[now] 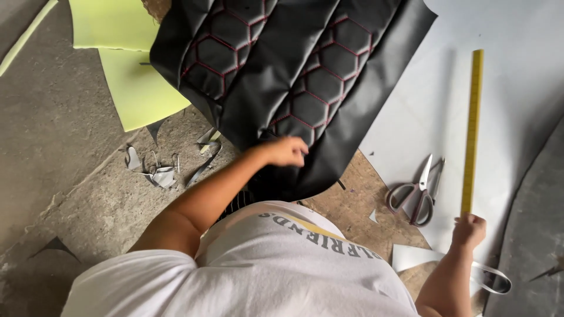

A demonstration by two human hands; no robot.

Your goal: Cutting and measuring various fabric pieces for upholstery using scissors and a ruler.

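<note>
Two hands work: the left hand [286, 151] pinches the black quilted cover's [282, 70] edge, the right hand [469, 229] grips the yellow ruler's [472, 132] end beside scissors [417, 196].

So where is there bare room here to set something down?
The pale sheet is bare right of the yellow ruler, and between ruler and black quilted cover. Bare concrete floor lies left of the foam. Crowded: scraps, and around the scissors.

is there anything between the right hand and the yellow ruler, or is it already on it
Nothing visible stands between them: the right hand already grips the near end of the yellow ruler. The scissors lie just beside the ruler on the grey sheet, apart from it.
</note>
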